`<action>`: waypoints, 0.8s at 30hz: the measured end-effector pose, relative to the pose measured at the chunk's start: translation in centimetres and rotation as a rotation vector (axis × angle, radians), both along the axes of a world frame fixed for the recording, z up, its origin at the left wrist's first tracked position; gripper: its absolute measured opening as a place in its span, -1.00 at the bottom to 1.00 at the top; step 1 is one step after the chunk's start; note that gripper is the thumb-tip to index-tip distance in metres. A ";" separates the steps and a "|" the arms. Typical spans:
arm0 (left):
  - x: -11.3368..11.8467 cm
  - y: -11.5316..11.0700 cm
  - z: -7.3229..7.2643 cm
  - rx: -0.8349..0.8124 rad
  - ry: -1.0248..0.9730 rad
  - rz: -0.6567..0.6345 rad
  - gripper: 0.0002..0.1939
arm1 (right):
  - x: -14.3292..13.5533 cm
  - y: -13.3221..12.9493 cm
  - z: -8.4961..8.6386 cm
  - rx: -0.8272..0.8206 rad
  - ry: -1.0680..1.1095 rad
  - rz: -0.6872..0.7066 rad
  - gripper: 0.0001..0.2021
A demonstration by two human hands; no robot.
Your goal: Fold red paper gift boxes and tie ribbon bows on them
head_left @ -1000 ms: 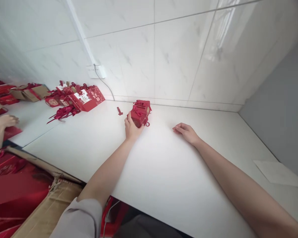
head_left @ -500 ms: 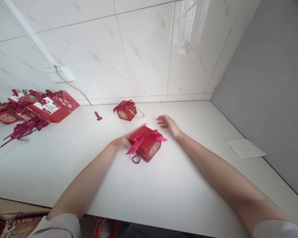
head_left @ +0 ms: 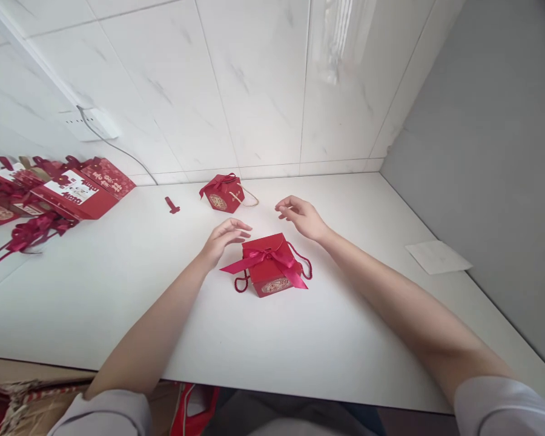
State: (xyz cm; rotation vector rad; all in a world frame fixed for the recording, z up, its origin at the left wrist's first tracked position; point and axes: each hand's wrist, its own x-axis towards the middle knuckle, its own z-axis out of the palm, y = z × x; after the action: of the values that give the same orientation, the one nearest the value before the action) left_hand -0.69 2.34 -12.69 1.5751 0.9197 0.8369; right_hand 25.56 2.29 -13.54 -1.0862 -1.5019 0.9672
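Note:
A red gift box (head_left: 272, 286) with a round gold emblem stands on the white table, between and a little in front of my hands. A pink-red ribbon bow (head_left: 269, 257) is tied across its lid, and a dark red cord handle (head_left: 306, 266) loops out at its sides. My left hand (head_left: 222, 239) hovers by the box's left back corner, fingers apart and holding nothing. Behind the box on the right, my right hand (head_left: 302, 217) is raised with loosely curled, parted fingers and nothing in them. A second red box (head_left: 224, 195), six-sided with a gold rope handle, sits farther back.
At the far left lies a pile of red boxes (head_left: 82, 191) and ribbons (head_left: 36, 233). A small red tag-like piece (head_left: 171, 206) is near the wall. On the right rests a white sheet (head_left: 438, 257) beside a grey panel (head_left: 495, 151). A cable (head_left: 122, 150) runs from a wall socket (head_left: 91, 126).
My left hand has let go of the bowed box, which has turned so its emblem faces more toward me. My right hand's fingers have curled somewhat. The view has shifted slightly.

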 end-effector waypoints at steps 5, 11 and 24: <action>0.0 -2.7 3.9 0.251 0.176 -0.234 -0.82 | 1.3 -5.7 7.9 0.096 -0.525 0.287 -0.71; 0.3 -4.5 4.9 0.199 0.326 -0.365 -0.82 | 1.0 -10.8 10.4 -0.045 -0.937 0.339 -0.67; -0.4 -4.1 4.9 0.070 0.070 -0.481 -0.75 | 1.9 -8.6 9.2 0.001 -0.601 0.528 -0.83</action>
State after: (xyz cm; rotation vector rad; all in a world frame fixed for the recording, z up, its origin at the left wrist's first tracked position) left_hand -1.08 -1.79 -7.78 1.7960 0.5255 0.4783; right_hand 27.45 -6.33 -4.35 -1.0496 -2.3624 1.0348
